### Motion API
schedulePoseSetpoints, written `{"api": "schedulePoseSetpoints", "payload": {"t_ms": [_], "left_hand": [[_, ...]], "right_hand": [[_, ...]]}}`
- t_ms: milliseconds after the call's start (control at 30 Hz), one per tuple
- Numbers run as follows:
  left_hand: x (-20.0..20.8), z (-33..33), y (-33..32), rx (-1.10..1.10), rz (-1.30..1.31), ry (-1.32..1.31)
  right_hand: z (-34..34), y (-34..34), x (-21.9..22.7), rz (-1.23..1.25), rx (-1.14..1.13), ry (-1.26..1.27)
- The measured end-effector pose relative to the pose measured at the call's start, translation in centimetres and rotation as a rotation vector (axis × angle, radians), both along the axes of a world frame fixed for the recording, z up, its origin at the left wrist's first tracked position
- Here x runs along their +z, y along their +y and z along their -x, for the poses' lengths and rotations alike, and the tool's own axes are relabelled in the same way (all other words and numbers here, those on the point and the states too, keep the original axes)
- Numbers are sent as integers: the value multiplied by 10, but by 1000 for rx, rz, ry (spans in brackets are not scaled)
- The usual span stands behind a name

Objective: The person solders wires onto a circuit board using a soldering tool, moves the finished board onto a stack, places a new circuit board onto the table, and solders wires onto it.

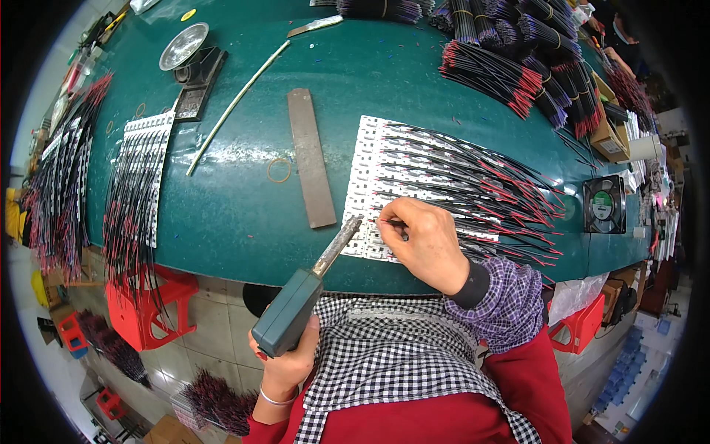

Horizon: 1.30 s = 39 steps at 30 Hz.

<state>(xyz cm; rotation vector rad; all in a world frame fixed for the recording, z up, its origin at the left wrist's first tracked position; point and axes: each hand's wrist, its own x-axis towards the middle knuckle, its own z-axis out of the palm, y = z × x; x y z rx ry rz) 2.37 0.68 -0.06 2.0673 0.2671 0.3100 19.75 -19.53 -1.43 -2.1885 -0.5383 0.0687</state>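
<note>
**Both hands work at the panel, close to the near edge**

Your left hand point(293, 364) is wrapped around the dark green soldering tool point(288, 314), whose body crosses above the near edge of the green table point(229, 229). Its metal tip point(338, 246) reaches the left part of the white panel point(362, 177); whether it touches there, I cannot tell. Your right hand point(429, 240) is over the same panel, thumb and forefinger brought together in a pinch; what is between them is too small to tell.

The panel lies just inside the near edge, with a narrow green strip between. Black-and-red wires point(510, 196) spread from it toward the small fan point(603, 205) at right. On the left, the brown bar point(310, 159) leaves a small gap. Wider green surface continues to the pale rod point(237, 107).
</note>
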Motion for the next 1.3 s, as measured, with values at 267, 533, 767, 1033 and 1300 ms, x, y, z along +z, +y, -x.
{"api": "schedulePoseSetpoints", "payload": {"t_ms": [267, 533, 767, 1033, 1300], "left_hand": [[1, -4, -3, 36, 150, 55], [12, -11, -4, 38, 164, 90], [-3, 16, 1, 93, 147, 75], [-6, 15, 6, 12, -9, -85], [-4, 20, 6, -17, -185, -25]], "right_hand": [[-8, 0, 4, 10, 4, 108], [-8, 0, 6, 11, 15, 123], [-7, -1, 9, 25, 18, 84], [-4, -19, 21, -99, 115, -272], [20, -3, 17, 23, 123, -86]]}}
